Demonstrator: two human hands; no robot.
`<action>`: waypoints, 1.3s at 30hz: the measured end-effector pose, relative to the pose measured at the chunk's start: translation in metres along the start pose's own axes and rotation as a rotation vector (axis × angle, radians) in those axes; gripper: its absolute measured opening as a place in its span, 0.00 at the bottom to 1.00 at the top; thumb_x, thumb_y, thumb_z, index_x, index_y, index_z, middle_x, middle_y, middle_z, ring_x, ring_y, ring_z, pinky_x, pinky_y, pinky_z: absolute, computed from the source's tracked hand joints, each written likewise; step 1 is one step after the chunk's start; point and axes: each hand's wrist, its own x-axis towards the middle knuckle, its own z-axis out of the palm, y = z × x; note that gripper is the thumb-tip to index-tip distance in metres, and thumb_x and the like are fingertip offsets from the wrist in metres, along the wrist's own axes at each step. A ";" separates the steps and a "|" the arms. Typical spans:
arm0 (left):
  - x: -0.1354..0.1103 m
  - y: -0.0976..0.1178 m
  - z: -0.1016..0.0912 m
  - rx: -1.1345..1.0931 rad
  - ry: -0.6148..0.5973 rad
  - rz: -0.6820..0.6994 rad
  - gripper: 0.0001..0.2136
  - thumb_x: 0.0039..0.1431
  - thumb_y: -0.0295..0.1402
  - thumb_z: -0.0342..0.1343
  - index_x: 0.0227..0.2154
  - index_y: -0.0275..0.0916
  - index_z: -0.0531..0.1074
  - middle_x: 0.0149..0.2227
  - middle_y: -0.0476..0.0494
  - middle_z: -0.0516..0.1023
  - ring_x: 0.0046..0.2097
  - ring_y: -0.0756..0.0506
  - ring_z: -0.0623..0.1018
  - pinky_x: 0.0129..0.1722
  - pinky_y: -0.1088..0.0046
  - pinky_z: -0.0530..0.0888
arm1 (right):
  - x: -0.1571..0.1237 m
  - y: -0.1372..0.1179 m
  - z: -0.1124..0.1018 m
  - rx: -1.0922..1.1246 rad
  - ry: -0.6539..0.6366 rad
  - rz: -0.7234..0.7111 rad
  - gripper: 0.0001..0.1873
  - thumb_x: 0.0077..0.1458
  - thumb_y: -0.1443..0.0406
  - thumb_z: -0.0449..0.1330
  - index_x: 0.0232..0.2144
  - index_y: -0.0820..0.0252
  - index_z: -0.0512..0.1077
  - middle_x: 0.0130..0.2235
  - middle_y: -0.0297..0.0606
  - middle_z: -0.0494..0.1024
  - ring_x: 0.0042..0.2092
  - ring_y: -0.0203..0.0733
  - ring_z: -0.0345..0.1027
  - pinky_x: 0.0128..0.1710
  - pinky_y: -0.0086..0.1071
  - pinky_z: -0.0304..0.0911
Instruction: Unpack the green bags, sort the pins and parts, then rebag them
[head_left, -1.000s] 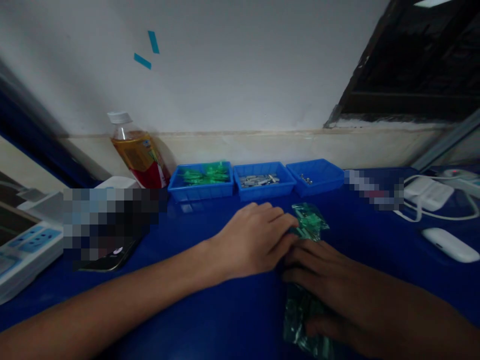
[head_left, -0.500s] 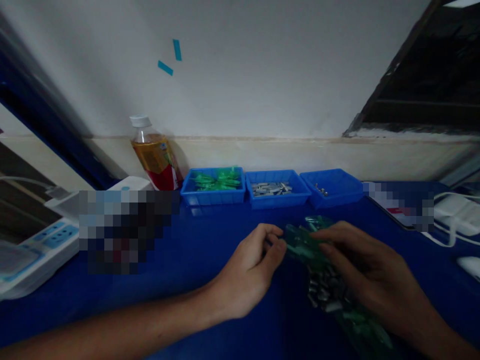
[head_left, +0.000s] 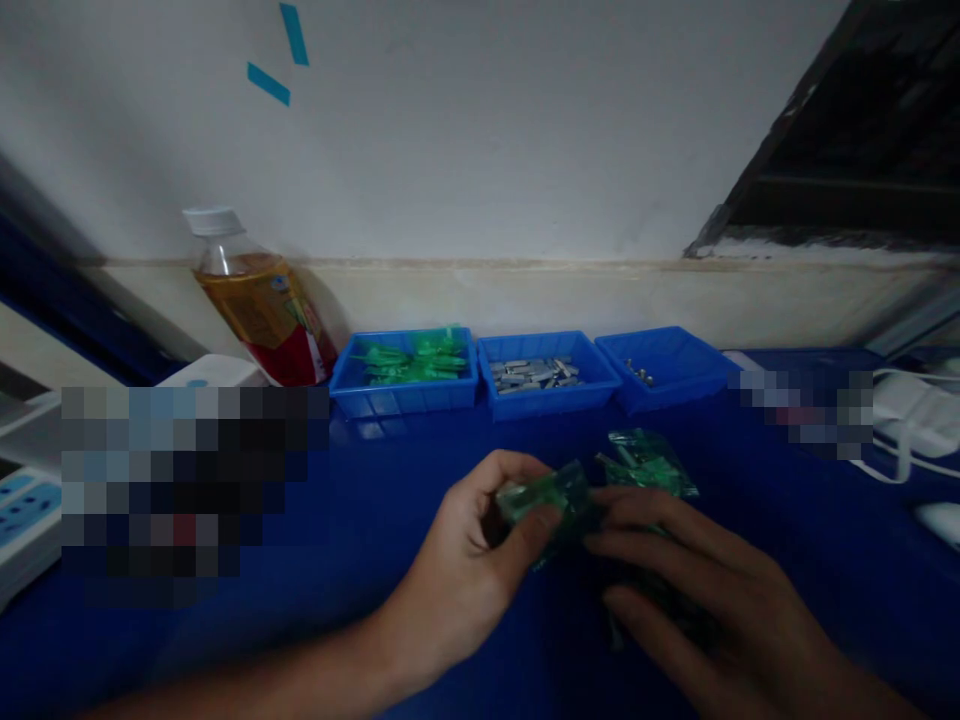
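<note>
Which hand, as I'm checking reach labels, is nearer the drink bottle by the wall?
Left. The left hand is right of and nearer the camera than the bottle, pinching a green bag; the right hand lies farther right on that bag.

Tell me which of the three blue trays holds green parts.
The left tray, beside the bottle; the middle tray holds grey metal pieces, the right tray almost nothing.

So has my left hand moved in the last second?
Yes. The left hand has drawn back from the middle blue tray toward you, now pinching the green bag.
</note>
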 end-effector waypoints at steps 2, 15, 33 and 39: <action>-0.005 0.001 0.000 0.168 -0.023 0.161 0.01 0.56 0.27 0.55 0.32 0.38 0.68 0.32 0.48 0.69 0.34 0.52 0.69 0.32 0.77 0.66 | 0.005 0.001 0.000 0.068 -0.011 0.073 0.08 0.54 0.65 0.57 0.37 0.55 0.73 0.35 0.38 0.75 0.38 0.38 0.73 0.35 0.26 0.71; -0.007 -0.005 -0.001 0.571 -0.160 0.495 0.09 0.53 0.33 0.60 0.37 0.40 0.73 0.37 0.44 0.71 0.39 0.47 0.70 0.40 0.70 0.67 | 0.002 0.003 0.008 0.205 0.080 0.326 0.08 0.56 0.65 0.55 0.24 0.55 0.68 0.26 0.31 0.73 0.26 0.33 0.70 0.23 0.21 0.67; -0.004 -0.005 -0.001 0.143 -0.036 0.036 0.06 0.62 0.35 0.50 0.39 0.40 0.65 0.34 0.48 0.70 0.35 0.50 0.69 0.34 0.76 0.68 | -0.002 0.006 0.005 -0.093 0.060 0.000 0.12 0.50 0.68 0.58 0.39 0.55 0.73 0.45 0.43 0.76 0.43 0.43 0.74 0.38 0.30 0.73; -0.007 -0.006 -0.003 0.371 -0.108 0.339 0.13 0.53 0.18 0.50 0.37 0.42 0.69 0.37 0.47 0.66 0.38 0.50 0.69 0.35 0.76 0.68 | 0.005 0.004 0.000 0.175 0.040 0.257 0.12 0.55 0.58 0.55 0.38 0.51 0.75 0.36 0.38 0.78 0.38 0.43 0.74 0.31 0.30 0.72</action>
